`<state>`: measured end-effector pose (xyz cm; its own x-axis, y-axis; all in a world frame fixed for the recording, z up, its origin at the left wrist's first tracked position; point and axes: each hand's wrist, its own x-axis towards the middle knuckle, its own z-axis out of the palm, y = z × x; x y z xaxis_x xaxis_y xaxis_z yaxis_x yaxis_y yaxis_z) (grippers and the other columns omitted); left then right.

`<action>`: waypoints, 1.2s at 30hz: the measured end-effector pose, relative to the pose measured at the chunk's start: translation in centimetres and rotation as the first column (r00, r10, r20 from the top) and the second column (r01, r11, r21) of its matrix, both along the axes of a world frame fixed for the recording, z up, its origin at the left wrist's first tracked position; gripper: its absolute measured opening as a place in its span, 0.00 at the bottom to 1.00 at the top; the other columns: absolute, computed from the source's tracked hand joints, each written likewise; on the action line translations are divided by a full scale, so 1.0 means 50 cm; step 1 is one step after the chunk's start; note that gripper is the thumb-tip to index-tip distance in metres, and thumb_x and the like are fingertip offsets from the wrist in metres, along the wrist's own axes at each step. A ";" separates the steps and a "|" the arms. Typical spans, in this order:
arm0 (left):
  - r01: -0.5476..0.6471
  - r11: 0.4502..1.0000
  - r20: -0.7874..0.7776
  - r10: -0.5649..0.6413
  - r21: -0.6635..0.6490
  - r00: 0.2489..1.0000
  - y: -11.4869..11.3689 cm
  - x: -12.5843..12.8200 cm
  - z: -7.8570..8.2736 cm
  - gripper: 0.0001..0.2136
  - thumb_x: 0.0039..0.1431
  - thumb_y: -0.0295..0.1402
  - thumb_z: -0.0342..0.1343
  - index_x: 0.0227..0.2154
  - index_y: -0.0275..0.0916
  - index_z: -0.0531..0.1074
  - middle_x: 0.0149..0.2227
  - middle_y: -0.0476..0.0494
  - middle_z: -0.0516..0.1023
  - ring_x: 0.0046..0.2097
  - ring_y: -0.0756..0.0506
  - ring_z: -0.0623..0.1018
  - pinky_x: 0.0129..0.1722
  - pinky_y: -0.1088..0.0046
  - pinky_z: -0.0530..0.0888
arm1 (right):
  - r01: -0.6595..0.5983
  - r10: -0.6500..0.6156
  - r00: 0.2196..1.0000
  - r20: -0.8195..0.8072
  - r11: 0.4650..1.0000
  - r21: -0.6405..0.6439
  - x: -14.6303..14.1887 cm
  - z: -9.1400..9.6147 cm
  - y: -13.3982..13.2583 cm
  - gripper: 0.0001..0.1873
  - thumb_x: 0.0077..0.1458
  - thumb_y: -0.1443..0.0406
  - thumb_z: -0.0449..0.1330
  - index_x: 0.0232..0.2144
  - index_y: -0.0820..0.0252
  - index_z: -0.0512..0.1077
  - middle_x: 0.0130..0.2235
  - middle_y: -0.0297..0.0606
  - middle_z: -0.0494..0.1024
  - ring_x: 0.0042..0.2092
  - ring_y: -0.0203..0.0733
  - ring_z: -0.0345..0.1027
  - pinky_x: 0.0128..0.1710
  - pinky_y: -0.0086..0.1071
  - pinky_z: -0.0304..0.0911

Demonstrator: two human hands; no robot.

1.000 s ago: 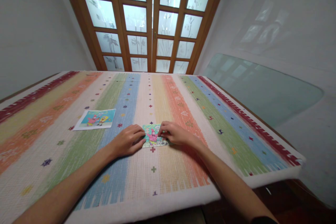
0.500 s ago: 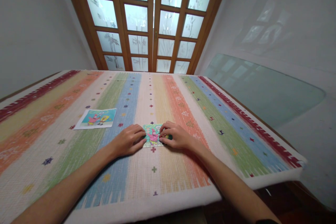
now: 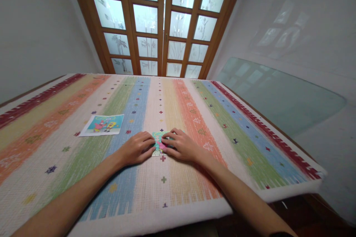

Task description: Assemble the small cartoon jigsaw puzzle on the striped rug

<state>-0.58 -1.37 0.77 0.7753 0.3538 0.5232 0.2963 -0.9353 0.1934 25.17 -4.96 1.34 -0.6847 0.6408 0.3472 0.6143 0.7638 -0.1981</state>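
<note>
A small jigsaw puzzle point(image 3: 157, 137) with a pink and green cartoon picture lies flat on the tablecloth in front of me. My left hand point(image 3: 139, 148) grips its left edge, fingers curled and thumb low against the side. From the right, my right hand point(image 3: 180, 144) reaches over the puzzle, its bent fingers and thumb pressed on the middle and right part. That hand hides the puzzle's right portion. Off to the left lies a printed cartoon picture point(image 3: 105, 124) on white paper, showing a pink figure and a yellow one; neither hand touches it.
A striped, patterned tablecloth point(image 3: 155, 189) covers the wide table, its white hem hanging at the near edge. Beyond stands a wooden door with frosted panes point(image 3: 147, 18). A glass panel point(image 3: 280, 92) leans by the right wall.
My right hand has slid left across the puzzle and now covers the pink figure's area, which showed before. My left hand keeps its place at the left edge.
</note>
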 end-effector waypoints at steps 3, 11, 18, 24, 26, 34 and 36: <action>0.000 1.000 0.000 0.000 0.002 1.000 0.000 0.000 -0.001 0.08 0.70 0.30 0.52 0.40 0.36 0.76 0.37 0.40 0.79 0.39 0.43 0.77 0.42 0.65 0.75 | -0.012 0.012 1.000 0.006 1.000 -0.014 -0.004 -0.004 -0.001 0.18 0.72 0.56 0.55 0.51 0.60 0.78 0.57 0.44 0.80 0.54 0.50 0.69 0.55 0.47 0.64; -0.003 1.000 -0.004 0.003 0.017 1.000 0.000 0.001 -0.001 0.09 0.70 0.29 0.51 0.40 0.36 0.76 0.37 0.39 0.79 0.39 0.42 0.77 0.42 0.64 0.75 | 0.006 -0.006 1.000 -0.011 1.000 -0.029 -0.011 -0.008 -0.006 0.22 0.71 0.55 0.56 0.60 0.58 0.73 0.63 0.44 0.75 0.58 0.54 0.66 0.58 0.50 0.62; 0.003 1.000 -0.011 -0.002 0.007 1.000 0.000 0.000 0.001 0.09 0.70 0.29 0.51 0.40 0.36 0.76 0.38 0.39 0.79 0.40 0.42 0.77 0.43 0.64 0.75 | 0.026 -0.025 0.999 0.024 0.999 -0.033 -0.012 -0.002 -0.008 0.21 0.70 0.53 0.56 0.56 0.57 0.76 0.60 0.45 0.77 0.57 0.54 0.67 0.56 0.50 0.63; -0.007 1.000 -0.022 0.007 -0.004 1.000 0.000 0.000 -0.003 0.09 0.70 0.29 0.51 0.41 0.36 0.76 0.38 0.39 0.79 0.40 0.42 0.77 0.43 0.63 0.75 | 0.035 -0.033 0.999 0.035 0.998 -0.047 -0.027 -0.003 -0.009 0.22 0.70 0.52 0.56 0.57 0.58 0.75 0.61 0.44 0.76 0.56 0.54 0.67 0.56 0.49 0.62; -0.010 1.000 -0.022 0.010 -0.004 1.000 -0.001 0.000 -0.004 0.09 0.70 0.30 0.51 0.41 0.36 0.76 0.38 0.39 0.79 0.40 0.42 0.77 0.43 0.63 0.75 | 0.057 -0.055 0.998 0.036 0.997 -0.049 -0.034 -0.003 -0.012 0.21 0.70 0.52 0.57 0.56 0.58 0.76 0.60 0.43 0.77 0.55 0.55 0.66 0.56 0.49 0.62; -0.010 0.999 0.017 0.010 -0.035 1.000 0.000 0.001 0.001 0.08 0.69 0.30 0.52 0.40 0.37 0.77 0.37 0.40 0.79 0.40 0.43 0.78 0.43 0.64 0.76 | 0.084 -0.087 0.996 -0.018 0.985 -0.153 -0.021 0.005 -0.009 0.21 0.69 0.53 0.58 0.58 0.54 0.75 0.61 0.43 0.76 0.57 0.55 0.64 0.58 0.52 0.60; -0.011 0.998 0.036 0.013 -0.057 0.999 0.000 0.002 0.001 0.08 0.70 0.30 0.53 0.40 0.36 0.78 0.37 0.39 0.79 0.40 0.43 0.78 0.42 0.65 0.76 | 0.088 -0.098 0.994 -0.057 0.983 -0.160 0.006 0.011 0.006 0.24 0.67 0.53 0.60 0.60 0.55 0.73 0.64 0.46 0.73 0.59 0.55 0.64 0.60 0.54 0.59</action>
<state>-0.48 -1.37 0.81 0.7517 0.3928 0.5298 0.2992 -0.9190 0.2569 25.48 -4.68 1.92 -0.5990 0.7506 0.2788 0.6631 0.6602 -0.3529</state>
